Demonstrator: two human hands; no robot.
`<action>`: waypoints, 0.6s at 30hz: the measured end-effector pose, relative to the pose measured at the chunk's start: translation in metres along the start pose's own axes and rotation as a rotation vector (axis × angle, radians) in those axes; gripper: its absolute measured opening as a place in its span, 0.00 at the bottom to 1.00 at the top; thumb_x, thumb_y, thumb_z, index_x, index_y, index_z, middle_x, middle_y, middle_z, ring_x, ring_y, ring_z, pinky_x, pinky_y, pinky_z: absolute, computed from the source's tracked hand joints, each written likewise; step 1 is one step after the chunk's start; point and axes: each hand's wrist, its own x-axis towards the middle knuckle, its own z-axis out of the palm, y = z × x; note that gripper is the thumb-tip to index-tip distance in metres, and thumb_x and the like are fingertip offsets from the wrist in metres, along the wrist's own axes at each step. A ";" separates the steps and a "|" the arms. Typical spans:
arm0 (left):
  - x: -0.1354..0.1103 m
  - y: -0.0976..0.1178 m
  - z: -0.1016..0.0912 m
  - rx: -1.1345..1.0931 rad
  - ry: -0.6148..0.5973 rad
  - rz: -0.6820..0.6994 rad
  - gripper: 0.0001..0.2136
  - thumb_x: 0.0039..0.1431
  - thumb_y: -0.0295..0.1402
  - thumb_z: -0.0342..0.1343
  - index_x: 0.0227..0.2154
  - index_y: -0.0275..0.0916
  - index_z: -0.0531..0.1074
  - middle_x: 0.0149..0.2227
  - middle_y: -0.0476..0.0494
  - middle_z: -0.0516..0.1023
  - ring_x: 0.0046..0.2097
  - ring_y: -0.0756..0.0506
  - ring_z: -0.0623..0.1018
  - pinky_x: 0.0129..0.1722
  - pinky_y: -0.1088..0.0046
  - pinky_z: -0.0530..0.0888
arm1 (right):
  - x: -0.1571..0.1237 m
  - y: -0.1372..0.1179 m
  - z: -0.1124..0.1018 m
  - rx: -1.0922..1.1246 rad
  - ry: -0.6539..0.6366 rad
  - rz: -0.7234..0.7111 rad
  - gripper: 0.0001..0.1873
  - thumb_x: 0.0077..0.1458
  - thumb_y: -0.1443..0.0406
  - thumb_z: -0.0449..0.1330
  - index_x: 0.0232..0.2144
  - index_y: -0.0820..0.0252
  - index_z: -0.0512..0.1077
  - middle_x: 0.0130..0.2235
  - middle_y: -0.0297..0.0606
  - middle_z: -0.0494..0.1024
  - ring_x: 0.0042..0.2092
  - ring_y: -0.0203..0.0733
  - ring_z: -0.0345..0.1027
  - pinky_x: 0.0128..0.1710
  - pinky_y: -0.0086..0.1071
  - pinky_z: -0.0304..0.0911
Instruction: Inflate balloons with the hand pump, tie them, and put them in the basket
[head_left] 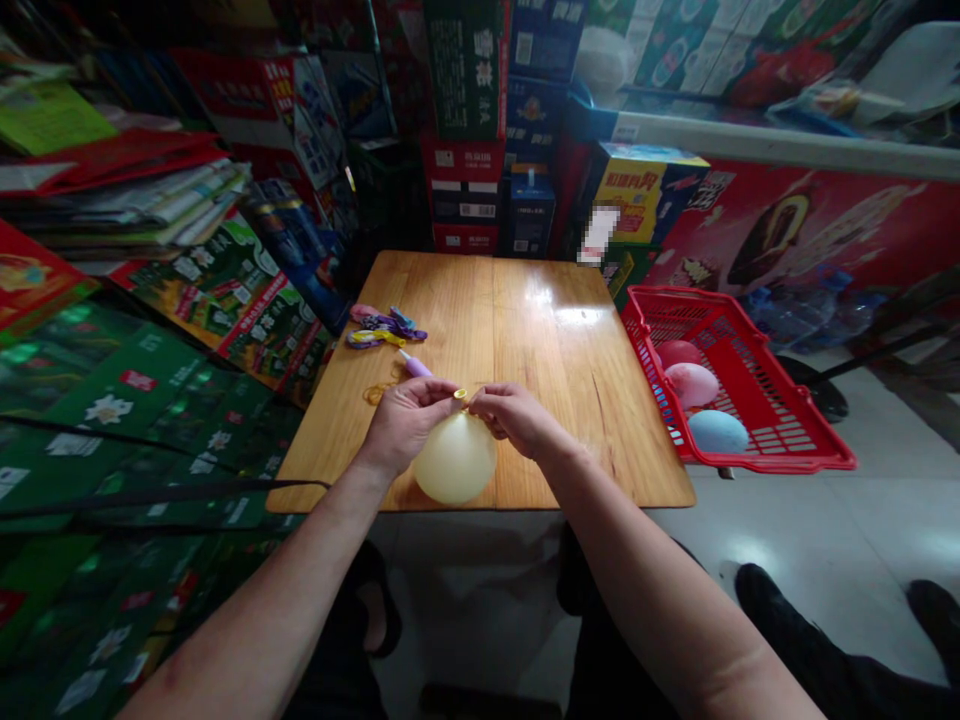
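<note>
An inflated pale yellow balloon (455,460) hangs between my hands over the near part of the wooden table (525,330). My left hand (405,418) is closed round the balloon's neck, with the rolled yellow lip showing at its fingertips. My right hand (511,415) pinches the same neck from the right side. Behind my left hand lies a small purple balloon pump (414,364). Farther back on the left is a small pile of uninflated balloons (384,327) in purple, pink and yellow. A few rubber bands (379,392) lie beside my left hand.
A red plastic basket (750,365) stands right of the table, holding three inflated balloons, two pink (691,383) and one blue (718,431). Stacked cartons (225,300) crowd the left side and the back. Another person's dark shoes (825,640) rest on the floor at lower right.
</note>
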 end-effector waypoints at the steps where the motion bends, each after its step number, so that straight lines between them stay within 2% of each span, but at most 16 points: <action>1: -0.001 0.000 0.000 0.011 -0.006 0.005 0.12 0.48 0.35 0.72 0.33 0.37 0.80 0.33 0.44 0.83 0.34 0.48 0.79 0.37 0.72 0.76 | 0.000 0.000 0.000 0.014 -0.010 0.009 0.08 0.46 0.64 0.64 0.22 0.60 0.68 0.20 0.27 0.60 0.20 0.29 0.47 0.19 0.29 0.39; 4: -0.002 0.001 -0.002 0.043 -0.049 0.020 0.09 0.51 0.35 0.70 0.33 0.38 0.80 0.33 0.46 0.81 0.34 0.49 0.78 0.36 0.74 0.74 | 0.003 0.002 -0.003 0.130 -0.054 0.062 0.10 0.44 0.66 0.63 0.21 0.59 0.64 0.20 0.26 0.59 0.19 0.28 0.43 0.19 0.29 0.36; 7: -0.004 0.002 -0.005 0.082 -0.117 0.021 0.07 0.54 0.35 0.68 0.35 0.39 0.80 0.35 0.46 0.81 0.36 0.49 0.77 0.36 0.74 0.73 | 0.005 0.003 -0.008 0.277 -0.106 0.181 0.13 0.45 0.66 0.62 0.20 0.58 0.59 0.19 0.24 0.56 0.20 0.28 0.40 0.19 0.29 0.33; 10: -0.005 0.002 -0.008 0.160 -0.202 0.010 0.08 0.58 0.36 0.64 0.39 0.40 0.81 0.37 0.45 0.81 0.37 0.48 0.77 0.35 0.73 0.73 | 0.007 0.003 -0.011 0.348 -0.129 0.248 0.12 0.46 0.65 0.62 0.21 0.58 0.60 0.20 0.24 0.56 0.20 0.28 0.41 0.19 0.28 0.33; 14: -0.006 0.002 -0.011 0.250 -0.292 -0.006 0.10 0.61 0.37 0.61 0.43 0.42 0.82 0.39 0.44 0.81 0.37 0.47 0.77 0.34 0.73 0.72 | 0.004 0.001 -0.009 0.355 -0.137 0.203 0.11 0.47 0.65 0.62 0.22 0.59 0.62 0.19 0.25 0.56 0.21 0.28 0.42 0.19 0.27 0.35; 18: -0.005 0.001 -0.010 0.271 -0.303 0.007 0.10 0.60 0.36 0.60 0.42 0.41 0.82 0.41 0.43 0.81 0.38 0.46 0.78 0.34 0.72 0.72 | 0.000 0.000 -0.006 0.325 -0.131 0.147 0.12 0.45 0.65 0.64 0.21 0.59 0.63 0.20 0.25 0.58 0.21 0.28 0.44 0.20 0.27 0.36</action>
